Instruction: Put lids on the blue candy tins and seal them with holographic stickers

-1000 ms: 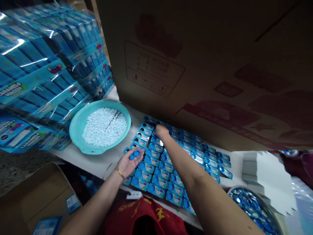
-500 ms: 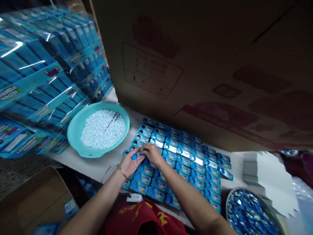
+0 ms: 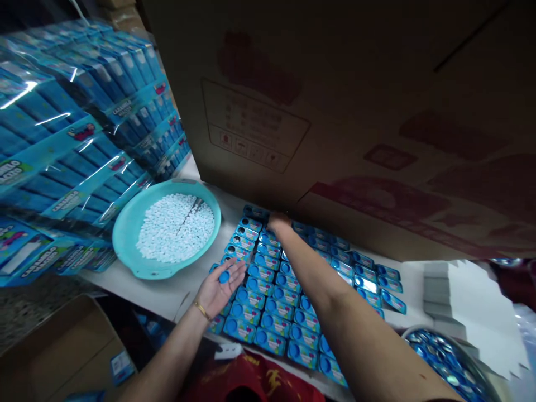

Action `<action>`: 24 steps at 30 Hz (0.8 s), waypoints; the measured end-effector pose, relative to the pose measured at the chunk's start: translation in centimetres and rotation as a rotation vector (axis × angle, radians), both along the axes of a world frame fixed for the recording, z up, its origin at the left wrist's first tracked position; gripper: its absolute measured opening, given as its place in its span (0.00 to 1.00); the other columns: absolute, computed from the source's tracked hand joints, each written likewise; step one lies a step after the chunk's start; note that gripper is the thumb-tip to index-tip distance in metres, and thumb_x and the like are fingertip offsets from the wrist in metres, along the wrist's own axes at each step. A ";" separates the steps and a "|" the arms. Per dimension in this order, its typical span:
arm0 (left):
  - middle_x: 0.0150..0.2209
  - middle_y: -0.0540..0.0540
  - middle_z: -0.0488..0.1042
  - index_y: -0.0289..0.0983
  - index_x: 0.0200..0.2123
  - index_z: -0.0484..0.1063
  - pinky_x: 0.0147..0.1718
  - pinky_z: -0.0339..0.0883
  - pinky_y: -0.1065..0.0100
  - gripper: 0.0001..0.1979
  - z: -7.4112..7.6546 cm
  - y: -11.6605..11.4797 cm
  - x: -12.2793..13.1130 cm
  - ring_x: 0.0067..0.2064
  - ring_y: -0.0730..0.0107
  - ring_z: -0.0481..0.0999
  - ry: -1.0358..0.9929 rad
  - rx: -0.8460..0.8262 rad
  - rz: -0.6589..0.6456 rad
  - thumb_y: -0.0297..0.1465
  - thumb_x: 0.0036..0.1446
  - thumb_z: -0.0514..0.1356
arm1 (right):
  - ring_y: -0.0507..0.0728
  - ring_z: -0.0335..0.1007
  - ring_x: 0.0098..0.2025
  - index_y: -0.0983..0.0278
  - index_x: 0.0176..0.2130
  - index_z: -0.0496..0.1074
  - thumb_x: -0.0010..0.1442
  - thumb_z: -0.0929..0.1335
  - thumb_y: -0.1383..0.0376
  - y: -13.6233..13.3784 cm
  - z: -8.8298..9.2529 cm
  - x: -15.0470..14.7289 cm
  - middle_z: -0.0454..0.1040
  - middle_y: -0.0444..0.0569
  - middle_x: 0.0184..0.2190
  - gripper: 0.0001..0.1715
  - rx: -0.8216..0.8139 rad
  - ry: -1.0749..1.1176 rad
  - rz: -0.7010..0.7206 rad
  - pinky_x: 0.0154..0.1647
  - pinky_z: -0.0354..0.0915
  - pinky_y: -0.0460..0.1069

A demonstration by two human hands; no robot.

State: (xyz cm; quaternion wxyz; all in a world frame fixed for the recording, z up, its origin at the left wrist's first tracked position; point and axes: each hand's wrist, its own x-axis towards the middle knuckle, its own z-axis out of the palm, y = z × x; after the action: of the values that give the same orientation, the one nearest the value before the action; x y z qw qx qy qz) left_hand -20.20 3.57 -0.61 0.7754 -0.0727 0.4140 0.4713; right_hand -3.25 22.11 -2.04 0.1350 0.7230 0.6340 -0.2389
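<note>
Packing workshop: shrink-wrapped candy packs (image 3: 79, 139), big cartons (image 3: 355, 111), rows of blue tins (image 3: 293, 285).

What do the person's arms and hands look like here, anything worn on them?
Both forearms are bare, with no sleeves in view and no gloves on either hand. The left hand has a thin gold-coloured bracelet around its wrist. The right hand shows nothing worn at the wrist or along the forearm; any rings are too small to tell.

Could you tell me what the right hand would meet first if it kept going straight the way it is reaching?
Probably the big cardboard box: the right hand is at the far row of blue cases, just under its edge; depth is unclear.
</note>
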 end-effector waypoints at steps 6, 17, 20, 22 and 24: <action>0.45 0.36 0.69 0.30 0.42 0.66 0.44 0.65 0.63 0.17 -0.3 0.8 0.2 0.47 0.60 0.69 -0.071 0.022 0.003 0.37 0.55 0.51 | 0.57 0.66 0.44 0.60 0.43 0.68 0.55 0.63 0.62 -6.9 1.9 -1.0 0.70 0.51 0.42 0.15 0.271 0.239 0.203 0.42 0.60 0.48; 0.49 0.37 0.66 0.35 0.45 0.63 0.48 0.60 0.58 0.20 0.2 1.3 0.6 0.51 0.60 0.65 -0.131 0.054 0.048 0.42 0.54 0.50 | 0.51 0.68 0.37 0.63 0.36 0.69 0.55 0.62 0.66 -6.5 0.3 -1.1 0.73 0.44 0.34 0.10 0.268 0.490 0.126 0.37 0.61 0.44; 0.51 0.37 0.65 0.35 0.47 0.62 0.50 0.59 0.58 0.19 0.0 0.7 -0.3 0.53 0.59 0.64 -0.088 0.070 0.043 0.39 0.55 0.51 | 0.55 0.67 0.43 0.64 0.41 0.68 0.56 0.60 0.69 -1.5 0.6 0.9 0.72 0.51 0.39 0.13 0.270 0.206 0.046 0.40 0.60 0.46; 0.50 0.37 0.66 0.36 0.48 0.62 0.50 0.59 0.59 0.19 -0.4 0.1 -0.7 0.52 0.60 0.64 -0.046 0.055 0.039 0.37 0.55 0.52 | 0.58 0.67 0.43 0.66 0.41 0.69 0.54 0.61 0.71 0.9 0.4 1.3 0.71 0.55 0.40 0.14 0.220 0.147 0.028 0.39 0.61 0.48; 0.50 0.37 0.66 0.35 0.47 0.62 0.49 0.60 0.60 0.18 -0.7 -0.4 -1.0 0.52 0.60 0.65 -0.006 0.028 0.036 0.36 0.54 0.52 | 0.59 0.68 0.42 0.67 0.40 0.70 0.52 0.63 0.72 2.6 -0.1 1.1 0.72 0.57 0.39 0.14 0.159 0.106 0.028 0.38 0.61 0.49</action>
State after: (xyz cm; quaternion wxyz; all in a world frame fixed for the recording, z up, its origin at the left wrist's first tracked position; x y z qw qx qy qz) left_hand -21.20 3.21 -1.32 0.7688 -0.0707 0.4040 0.4907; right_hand -2.18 24.69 -2.11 0.0466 0.7088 0.6673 -0.2239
